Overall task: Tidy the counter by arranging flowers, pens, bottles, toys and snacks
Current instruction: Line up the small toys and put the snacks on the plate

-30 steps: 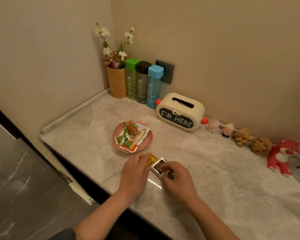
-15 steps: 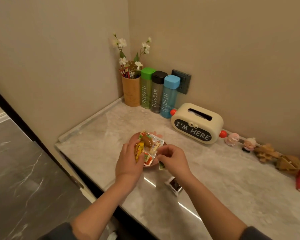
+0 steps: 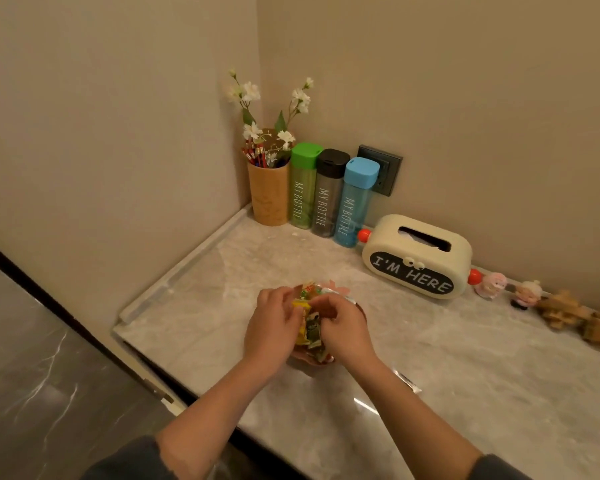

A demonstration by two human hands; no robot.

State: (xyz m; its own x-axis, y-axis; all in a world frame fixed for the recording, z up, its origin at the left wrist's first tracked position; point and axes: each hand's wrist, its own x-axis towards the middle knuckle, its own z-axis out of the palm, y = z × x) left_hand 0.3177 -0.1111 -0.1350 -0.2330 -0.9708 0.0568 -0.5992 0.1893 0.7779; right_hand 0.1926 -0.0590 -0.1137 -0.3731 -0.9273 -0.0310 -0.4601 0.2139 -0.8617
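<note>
Both of my hands hover over the pink plate (image 3: 313, 362) near the counter's front edge, hiding most of it. My left hand (image 3: 272, 329) grips a yellow snack packet (image 3: 302, 332) at the plate. My right hand (image 3: 345, 329) has curled fingers and pinches a green snack packet (image 3: 313, 330) beside it. More packets (image 3: 309, 292) show past my fingers. Another packet (image 3: 407, 381) lies on the counter, partly behind my right forearm. In the corner stand the pen holder (image 3: 269, 197) with flowers (image 3: 250, 93), then the green (image 3: 302, 188), black (image 3: 327, 197) and blue (image 3: 353, 206) bottles.
A cream tissue box (image 3: 418, 258) reading "I'M HERE" sits by the back wall. Right of it stand two small figures (image 3: 492, 285) (image 3: 527, 294) and wooden puzzles (image 3: 561, 310). A wall socket (image 3: 387, 168) is behind the blue bottle. The marble counter (image 3: 499, 393) drops off at its left edge.
Both hands moved from the counter's front to the plate, carrying packets. The right hand has closed in next to the left over the plate. One packet stayed on the counter.
</note>
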